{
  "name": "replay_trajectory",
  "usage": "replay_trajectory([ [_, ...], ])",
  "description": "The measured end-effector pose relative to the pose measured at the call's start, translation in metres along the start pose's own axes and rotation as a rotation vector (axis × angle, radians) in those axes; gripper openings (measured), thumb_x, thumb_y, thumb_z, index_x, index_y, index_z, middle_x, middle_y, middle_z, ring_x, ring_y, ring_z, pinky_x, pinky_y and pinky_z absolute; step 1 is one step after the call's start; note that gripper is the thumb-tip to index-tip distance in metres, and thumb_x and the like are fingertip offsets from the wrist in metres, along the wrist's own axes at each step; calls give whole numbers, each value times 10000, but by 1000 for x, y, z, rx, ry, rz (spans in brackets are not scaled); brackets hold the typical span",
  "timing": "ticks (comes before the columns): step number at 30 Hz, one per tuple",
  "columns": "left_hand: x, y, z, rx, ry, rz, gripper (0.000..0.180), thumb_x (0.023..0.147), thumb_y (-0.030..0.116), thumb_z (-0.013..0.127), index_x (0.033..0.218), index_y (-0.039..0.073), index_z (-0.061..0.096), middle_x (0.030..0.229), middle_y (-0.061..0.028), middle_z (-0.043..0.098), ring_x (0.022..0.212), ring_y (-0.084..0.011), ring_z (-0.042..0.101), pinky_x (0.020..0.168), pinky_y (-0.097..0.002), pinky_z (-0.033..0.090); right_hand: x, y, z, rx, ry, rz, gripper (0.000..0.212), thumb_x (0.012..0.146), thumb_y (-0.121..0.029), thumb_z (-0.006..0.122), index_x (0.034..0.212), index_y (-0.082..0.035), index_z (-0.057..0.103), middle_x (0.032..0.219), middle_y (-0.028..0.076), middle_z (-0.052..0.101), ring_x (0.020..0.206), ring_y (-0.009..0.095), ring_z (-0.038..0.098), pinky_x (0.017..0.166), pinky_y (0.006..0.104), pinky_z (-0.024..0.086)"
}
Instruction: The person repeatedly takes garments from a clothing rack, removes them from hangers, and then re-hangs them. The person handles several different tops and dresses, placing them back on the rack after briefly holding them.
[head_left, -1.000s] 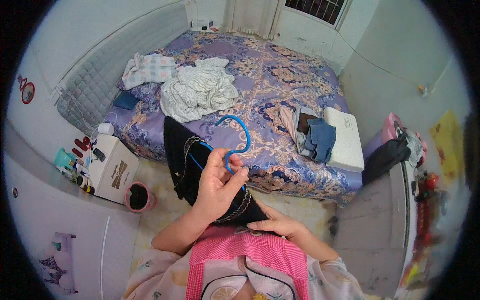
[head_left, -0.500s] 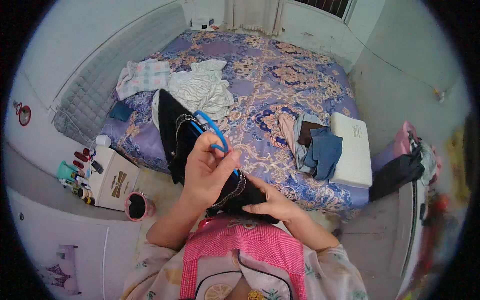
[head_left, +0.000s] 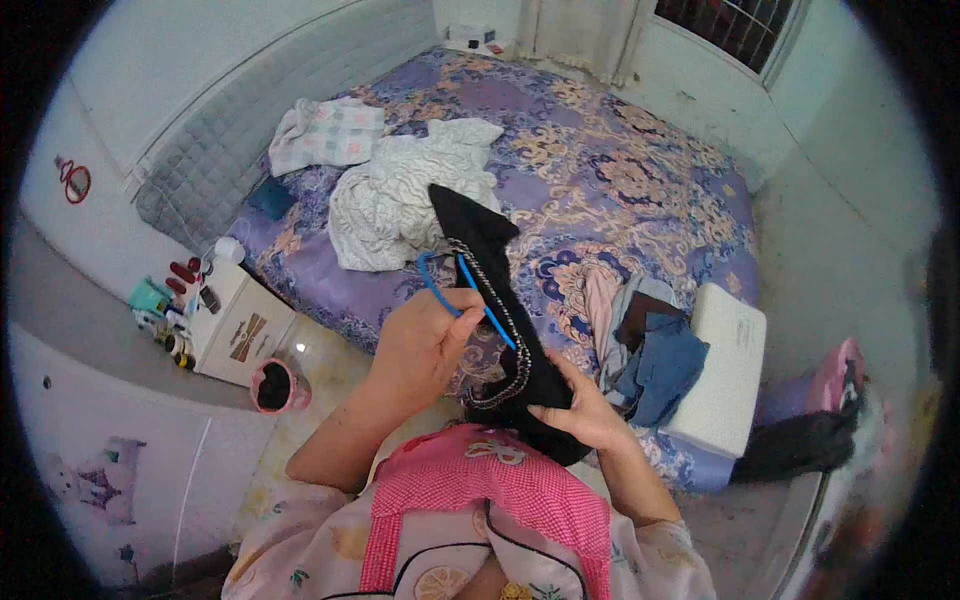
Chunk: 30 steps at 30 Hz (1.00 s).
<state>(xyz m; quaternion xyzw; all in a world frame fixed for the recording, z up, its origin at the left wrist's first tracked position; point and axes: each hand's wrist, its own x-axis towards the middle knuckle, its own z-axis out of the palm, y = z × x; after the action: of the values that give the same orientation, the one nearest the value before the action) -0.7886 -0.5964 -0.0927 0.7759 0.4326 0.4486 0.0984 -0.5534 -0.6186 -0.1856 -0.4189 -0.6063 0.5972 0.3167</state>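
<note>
Black, held between pink apron (head_left: 430, 490) and bed (head_left: 690, 200); probably light, soft and limp, so best to take the garment (head_left: 523, 300) by its chain-like trim (head_left: 525, 360). Gripping the stiffer-looking blue hanger (head_left: 497, 321) in the curled left hand (head_left: 425, 335), pinching cloth between thumb and fingers of the right hand (head_left: 590, 410).

Bed (head_left: 690, 240): wide, spread with a purple patterned cover (head_left: 540, 215).
Bed, left side: a pale checked cloth (head_left: 330, 135), a crumpled white-and-grey cloth (head_left: 380, 205) touching it, a small dark blue item (head_left: 270, 199) near the edge.
Bed, right side: a heap of pink, grey, brown and blue clothes (head_left: 660, 365), touching a white pillow (head_left: 722, 375).
Nightstand (head_left: 222, 325): white; a round white object (head_left: 230, 250) and a dark, phone-like item (head_left: 209, 299) on top.
Floor (head_left: 328, 350): pale; a pink bin (head_left: 298, 396) beside the nightstand.
</note>
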Motion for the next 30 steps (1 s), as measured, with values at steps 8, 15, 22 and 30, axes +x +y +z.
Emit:
replay_trajectory([
  [8, 11, -33, -7, -275, 178, 101, 111, 883, 83, 485, 865, 28, 580, 826, -106, 542, 741, -257, 512, 690, -320, 421, 28, 15, -2, -25, -171, 115, 790, 683, -79, 644, 1376, 32, 283, 1358, 199, 389, 1268, 243, 361, 1055, 302, 245],
  [15, -23, -65, -23, -548, -13, -105, 170, 914, 88, 413, 815, 14, 530, 737, -90, 512, 639, -202, 492, 584, -304, 399, 77, -26, 14, -438, -636, 9, 789, 717, -211, 634, 1381, 11, 268, 1238, 278, 482, 1139, 325, 505, 945, 339, 390],
  [22, -33, -83, -47, -689, 22, -174, 202, 930, 130, 449, 814, -5, 545, 764, -103, 568, 670, -220, 564, 614, -295, 438, 108, -39, 39, -599, -632, -181, 663, 756, -215, 693, 1309, 3, 401, 1207, 221, 523, 1103, 342, 517, 910, 358, 416],
  [30, -35, -68, -63, -601, 32, -274, 172, 902, 77, 432, 845, 11, 580, 808, -48, 559, 707, -115, 507, 635, -249, 415, 119, -39, 34, -671, -237, -374, 555, 667, -79, 715, 1194, -59, 542, 1096, 159, 575, 995, 333, 565, 841, 361, 463],
])
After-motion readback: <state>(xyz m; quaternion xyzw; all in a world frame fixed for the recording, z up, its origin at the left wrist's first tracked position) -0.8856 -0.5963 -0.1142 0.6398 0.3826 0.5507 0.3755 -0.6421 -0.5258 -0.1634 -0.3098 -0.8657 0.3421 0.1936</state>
